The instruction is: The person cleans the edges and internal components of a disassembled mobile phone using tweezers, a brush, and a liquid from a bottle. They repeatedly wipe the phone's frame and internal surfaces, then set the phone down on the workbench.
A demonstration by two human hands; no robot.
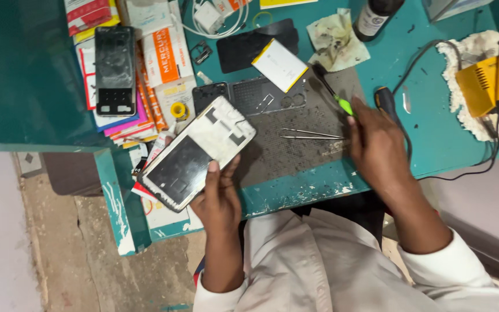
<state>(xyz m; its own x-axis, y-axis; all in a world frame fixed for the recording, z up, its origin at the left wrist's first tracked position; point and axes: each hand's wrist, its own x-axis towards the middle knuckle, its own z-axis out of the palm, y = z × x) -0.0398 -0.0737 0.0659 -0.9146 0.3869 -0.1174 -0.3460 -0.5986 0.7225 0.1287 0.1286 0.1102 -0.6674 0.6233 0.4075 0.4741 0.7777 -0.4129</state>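
My left hand (219,196) holds an opened phone frame (197,151), white and black inside, tilted above the bench's front edge. My right hand (376,144) rests on the grey work mat (295,153), its fingers touching the end of a thin black tool with a green grip (333,95). Steel tweezers (310,134) lie on the mat just left of that hand. A dark back cover (255,95) lies on the mat's far side, with a white and yellow battery (280,65) propped over it.
A black-handled screwdriver (387,103) lies beside my right hand. A yellow soldering stand (489,84) with its cable sits at the right. A dark bottle (376,17), a stained cloth (336,37), another phone (114,69) on coloured packets and a charger (212,17) fill the back of the teal bench (434,144).
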